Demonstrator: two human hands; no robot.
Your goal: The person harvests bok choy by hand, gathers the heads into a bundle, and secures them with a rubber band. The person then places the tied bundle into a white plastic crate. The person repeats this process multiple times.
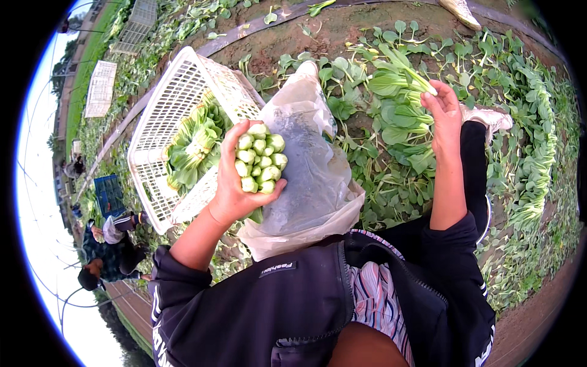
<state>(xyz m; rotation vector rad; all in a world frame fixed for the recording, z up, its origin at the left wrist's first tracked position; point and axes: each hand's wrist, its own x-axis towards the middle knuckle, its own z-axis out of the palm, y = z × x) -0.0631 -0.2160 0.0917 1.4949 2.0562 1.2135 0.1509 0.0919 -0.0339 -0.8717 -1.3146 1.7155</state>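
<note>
My left hand [231,183] is wrapped round a bunch of bok choy [262,160], its pale green stem ends packed together and facing up. Between the fingertips of my right hand [445,113] is the pale root end of a single bok choy [397,76], its leaves pointing away to the left. More bok choy [409,116] lie in a row on the ground just below that hand. To the left of the bunch, a white plastic crate [153,116] lies tilted, with bundled bok choy [199,144] in it. Clear plastic sheeting [302,165] covers my left leg.
A long row of cut bok choy [538,147] curves along the right side. Loose leaves litter the soil. Far left are more white crates [101,88], a blue crate [110,196] and another person [116,254] bending down. A dark strip [244,30] crosses the ground beyond.
</note>
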